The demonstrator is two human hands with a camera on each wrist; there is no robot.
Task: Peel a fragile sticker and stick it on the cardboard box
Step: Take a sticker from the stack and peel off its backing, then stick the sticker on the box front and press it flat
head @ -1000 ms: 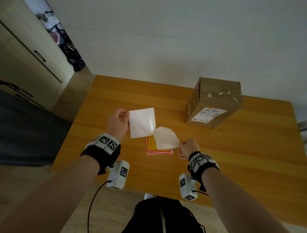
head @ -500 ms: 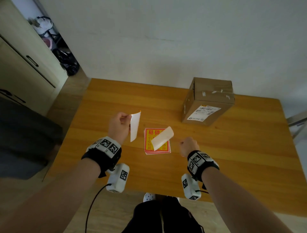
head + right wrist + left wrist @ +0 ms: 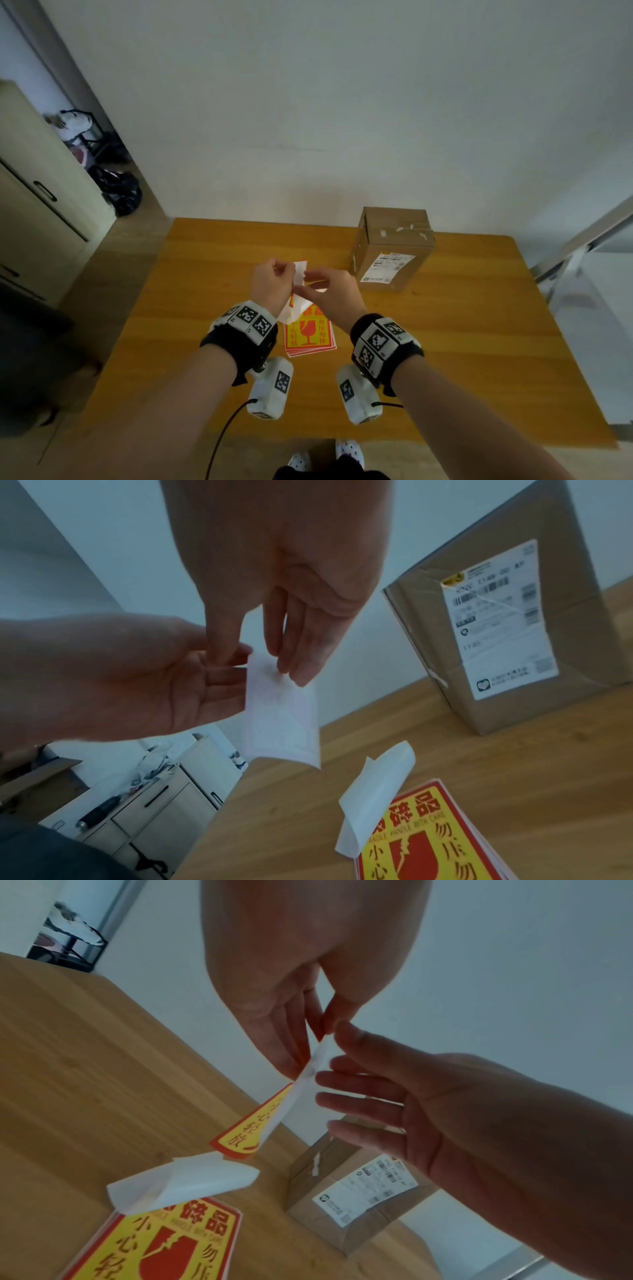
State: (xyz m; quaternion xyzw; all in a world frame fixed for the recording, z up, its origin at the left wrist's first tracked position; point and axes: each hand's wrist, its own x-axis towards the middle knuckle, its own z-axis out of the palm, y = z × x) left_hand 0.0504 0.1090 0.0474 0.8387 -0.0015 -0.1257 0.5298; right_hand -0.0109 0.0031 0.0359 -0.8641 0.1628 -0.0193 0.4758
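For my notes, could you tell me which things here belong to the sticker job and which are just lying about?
Job: peeled sticker, held by left hand and right hand; cardboard box; sticker stack.
Lying about: loose backing paper; cabinet; black bag.

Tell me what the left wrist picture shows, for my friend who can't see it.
The left hand pinches a red and yellow fragile sticker by its upper end above the wooden table, while the right hand touches its white back with its fingertips. Below, a curled backing paper lies on a stack of stickers, with the cardboard box behind.
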